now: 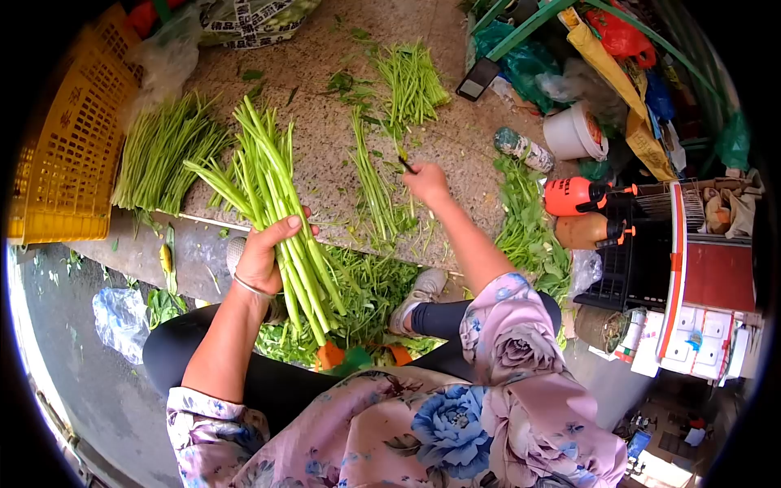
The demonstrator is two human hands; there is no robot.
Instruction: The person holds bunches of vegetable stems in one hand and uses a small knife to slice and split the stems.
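My left hand [268, 254] is closed around a bunch of long green vegetable stems [272, 183], held at a slant above my lap. My right hand [427, 185] is a fist over the stone slab, gripping a thin dark tool [407, 165] that looks like a small knife; most of it is hidden. Just left of that fist, a few loose stems [370, 183] lie on the slab. A trimmed pile of stems [411, 85] rests farther back. At the left lies a larger stack of stems [167, 154].
A yellow plastic crate [77, 134] stands at the left. Leafy greens are heaped between my feet [370, 293] and along the slab's right side [529, 228]. To the right are a white bucket [573, 132], a red spray bottle [569, 196], and a dark phone-like box [477, 79].
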